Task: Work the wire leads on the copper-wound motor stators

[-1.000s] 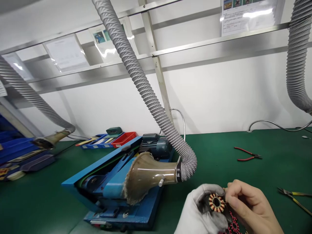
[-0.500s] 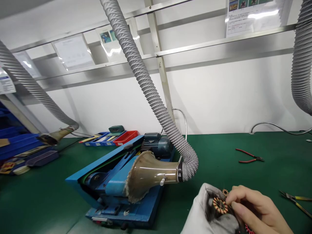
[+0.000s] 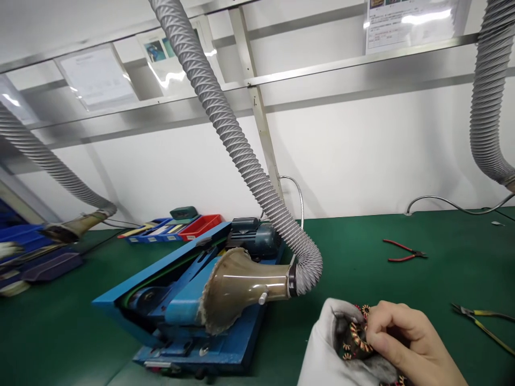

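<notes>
My left hand (image 3: 328, 343), in a whitish glove stained dark on the inside, is curled at the lower right around several small ring-shaped coils. The clearest is a larger copper-and-dark wound ring coil (image 3: 358, 338). Smaller toothed or wound rings, some with red bits, lie around it against the glove. My bare right hand (image 3: 406, 338) is closed in a pinch at that coil's right edge. Its fingertips partly cover the coil, and I cannot make out exactly what lies between them. More red and copper windings (image 3: 396, 381) show below my right hand at the bottom edge.
A blue belt machine (image 3: 181, 305) with a brown suction hood (image 3: 241, 289) and grey hose (image 3: 225, 118) stands left of my hands. Red-handled pliers (image 3: 404, 252) and yellow-handled pliers (image 3: 478, 316) lie on the green table (image 3: 346, 257). Blue and red bins (image 3: 201, 227) sit at the back.
The view has shifted slightly, so the scene sits further left. The larger coil has turned from nearly face-on to more tilted, and smaller rings now show below it. My right hand keeps its pinch.
</notes>
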Motion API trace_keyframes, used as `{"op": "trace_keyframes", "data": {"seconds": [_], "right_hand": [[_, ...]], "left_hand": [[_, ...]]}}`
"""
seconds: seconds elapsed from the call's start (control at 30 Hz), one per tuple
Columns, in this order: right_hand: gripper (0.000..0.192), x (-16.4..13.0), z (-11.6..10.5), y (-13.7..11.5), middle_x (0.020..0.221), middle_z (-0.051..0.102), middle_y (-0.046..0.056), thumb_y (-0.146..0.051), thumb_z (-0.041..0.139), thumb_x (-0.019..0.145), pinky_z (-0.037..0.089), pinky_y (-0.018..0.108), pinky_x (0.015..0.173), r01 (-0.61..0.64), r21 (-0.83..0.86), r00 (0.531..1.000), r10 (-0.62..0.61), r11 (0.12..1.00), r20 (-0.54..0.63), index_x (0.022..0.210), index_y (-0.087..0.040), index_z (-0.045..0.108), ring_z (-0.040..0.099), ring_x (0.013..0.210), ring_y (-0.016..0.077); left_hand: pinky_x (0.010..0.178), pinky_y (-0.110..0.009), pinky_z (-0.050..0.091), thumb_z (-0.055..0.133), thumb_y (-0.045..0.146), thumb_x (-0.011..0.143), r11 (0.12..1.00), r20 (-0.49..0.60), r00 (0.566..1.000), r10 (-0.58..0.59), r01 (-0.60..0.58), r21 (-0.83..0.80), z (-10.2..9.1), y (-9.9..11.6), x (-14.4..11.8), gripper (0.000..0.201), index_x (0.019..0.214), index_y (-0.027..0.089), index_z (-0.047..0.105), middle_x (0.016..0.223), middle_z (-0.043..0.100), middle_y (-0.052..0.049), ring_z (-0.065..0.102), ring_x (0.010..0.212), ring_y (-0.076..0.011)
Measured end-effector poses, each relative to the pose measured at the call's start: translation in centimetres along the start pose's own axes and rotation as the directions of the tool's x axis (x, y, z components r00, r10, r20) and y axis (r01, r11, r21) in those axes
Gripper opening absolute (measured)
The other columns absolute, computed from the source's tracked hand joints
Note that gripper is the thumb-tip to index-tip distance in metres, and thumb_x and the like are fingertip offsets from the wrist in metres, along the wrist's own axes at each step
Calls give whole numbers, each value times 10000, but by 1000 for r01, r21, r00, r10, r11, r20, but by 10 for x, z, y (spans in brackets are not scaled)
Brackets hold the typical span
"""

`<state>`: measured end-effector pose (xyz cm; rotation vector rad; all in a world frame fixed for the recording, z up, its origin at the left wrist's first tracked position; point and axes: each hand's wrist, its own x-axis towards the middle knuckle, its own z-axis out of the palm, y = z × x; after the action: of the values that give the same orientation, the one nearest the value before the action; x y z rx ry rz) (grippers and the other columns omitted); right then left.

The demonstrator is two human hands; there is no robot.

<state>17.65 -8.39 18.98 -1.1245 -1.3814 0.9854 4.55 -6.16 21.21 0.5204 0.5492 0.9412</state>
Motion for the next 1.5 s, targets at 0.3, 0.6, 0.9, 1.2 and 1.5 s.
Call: {"op": "trace_keyframes", "data": {"seconds": [0.3,0.6,0.9,1.2,1.5], "right_hand": [[356,7,3,15,641,492,-23,-498,648,874,332,262,582,7,170,1000,-5,985,-15,666,-212,613,424,613,163],[429,4,12,6,596,426,-39,-568,719,787,246,270,559,-19,311,994,50,950,-94,610,-192,611,331,585,149],[419,7,1,11,660,430,-28,-562,512,936,322,266,583,4,45,999,-6,999,50,715,-212,574,398,628,171],[416,4,10,5,629,422,-40,-565,569,898,314,260,562,8,87,995,1,996,-96,675,-213,561,387,595,157],[352,2,16,-4,584,454,-36,-494,607,875,325,272,533,16,-31,948,-25,999,-317,654,-222,577,410,547,155]], "left_hand": [[874,-312,447,863,468,639,964,90,989,118,-136,230,-31,-1,6,362,838,194,736,815,654,-19,610,884,-199],[758,-256,431,888,440,617,955,217,969,119,-171,241,-27,5,14,367,687,145,680,652,515,29,435,633,-98],[767,-256,395,906,473,568,974,142,987,75,-103,203,-34,-1,12,434,775,152,700,752,572,3,501,743,-122],[736,-253,378,900,519,546,963,88,994,72,-92,253,-32,1,10,491,756,139,670,753,538,2,493,771,-135],[658,-222,392,849,568,601,878,140,963,228,-266,398,-39,-3,14,503,850,151,721,735,599,-2,496,687,-114]]}}
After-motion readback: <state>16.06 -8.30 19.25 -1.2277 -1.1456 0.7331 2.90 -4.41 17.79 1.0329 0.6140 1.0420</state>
